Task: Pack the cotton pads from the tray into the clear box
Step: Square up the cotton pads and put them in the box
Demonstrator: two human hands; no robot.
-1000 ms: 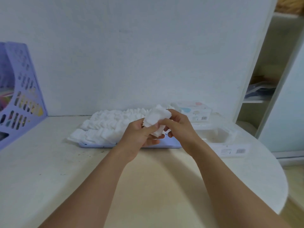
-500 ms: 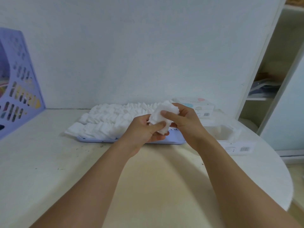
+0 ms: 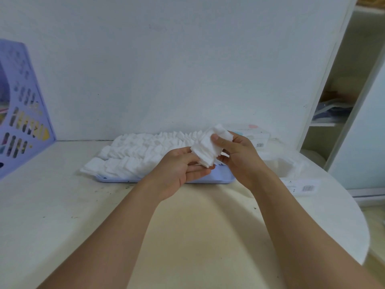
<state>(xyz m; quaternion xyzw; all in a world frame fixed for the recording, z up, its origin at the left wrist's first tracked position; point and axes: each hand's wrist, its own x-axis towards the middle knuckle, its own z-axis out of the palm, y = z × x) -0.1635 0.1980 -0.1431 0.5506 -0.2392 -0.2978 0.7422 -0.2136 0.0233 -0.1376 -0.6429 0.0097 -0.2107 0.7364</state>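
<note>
A light purple tray lies on the table near the wall, covered with rows of white cotton pads. Above its right end I hold a small stack of cotton pads. My right hand grips the stack from the right with the thumb on top. My left hand supports it from below and from the left, fingers partly spread. The clear box sits on the table to the right of the tray, partly hidden behind my right hand.
A purple perforated file holder stands at the far left. A small printed box rests against the wall behind the clear box. A flat clear lid with a barcode label lies by the table's curved right edge. Shelves stand at the right.
Both hands have kept the stack of pads between them above the tray's right end. My left fingers have loosened under the stack, and the stack has tilted a little to the right.
</note>
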